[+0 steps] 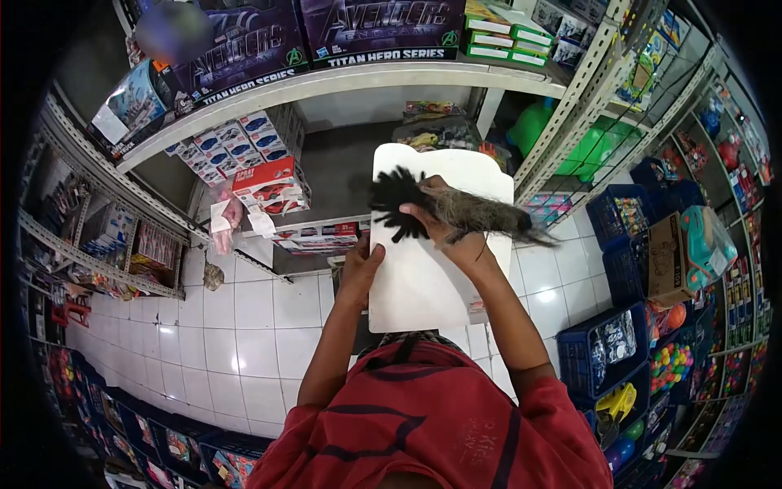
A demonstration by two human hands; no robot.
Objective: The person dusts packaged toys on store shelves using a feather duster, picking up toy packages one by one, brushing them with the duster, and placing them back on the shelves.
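Observation:
A white board (423, 285) with a wavy top edge is held in front of my red shirt. My left hand (358, 270) is closed on its left edge, with the thumb on the face. Over the upper part of the board, my right hand (444, 222) is closed around a duster. The duster (395, 204) has black, finger-like strands spread out on the left. A grey, hairy, dusty bundle (489, 216) extends right from the hand past the board's edge. Whether this is part of the same duster I cannot tell. The grip itself is partly hidden by the strands.
Ahead is a metal shelf (350, 77) with large Avengers boxes (383, 28) above. Toy car boxes (244, 138) and a red spray car box (271, 186) stand below. Dark blue baskets (574, 359) of toys line the right. White floor tiles (252, 326) lie at left.

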